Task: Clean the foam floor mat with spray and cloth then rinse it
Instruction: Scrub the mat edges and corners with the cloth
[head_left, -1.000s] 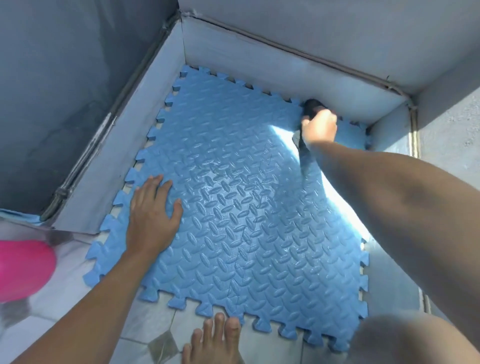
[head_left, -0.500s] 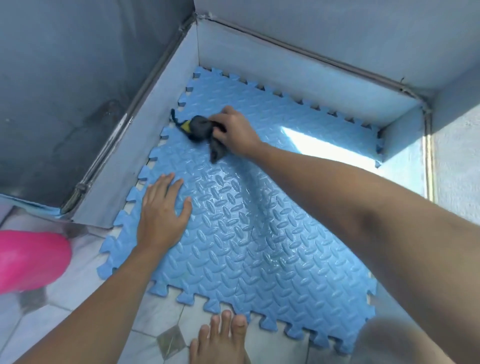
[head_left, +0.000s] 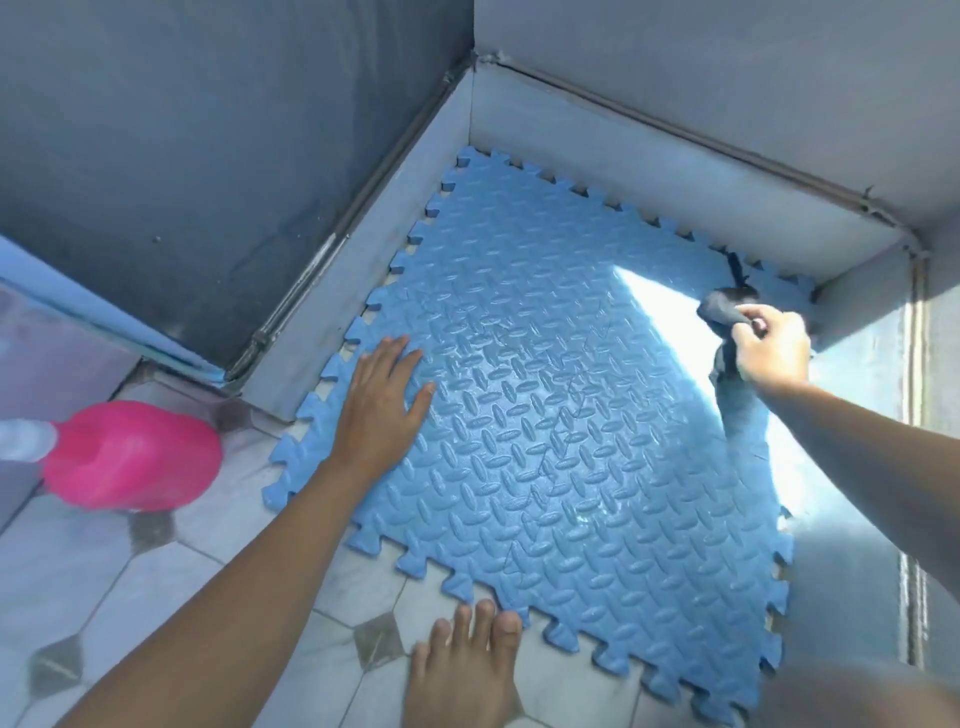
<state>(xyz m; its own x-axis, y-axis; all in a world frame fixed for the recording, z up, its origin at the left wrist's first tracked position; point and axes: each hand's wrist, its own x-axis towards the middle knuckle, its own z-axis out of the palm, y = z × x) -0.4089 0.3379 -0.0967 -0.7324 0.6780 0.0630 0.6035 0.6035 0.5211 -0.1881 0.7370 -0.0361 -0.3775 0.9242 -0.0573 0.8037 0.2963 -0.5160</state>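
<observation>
Pink bottle (head_left: 132, 457) blurred, its pale neck cut by the left edge (label unreadable)

Tiled floor (head_left: 156, 587), pale grey with small dark diamond insets. Bare foot (head_left: 460, 670) at bottom edge. Grey walls (head_left: 208, 156) meeting in corner, pipe (head_left: 332, 249) running along base. Sunlit patch (head_left: 660, 296) at right.
</observation>
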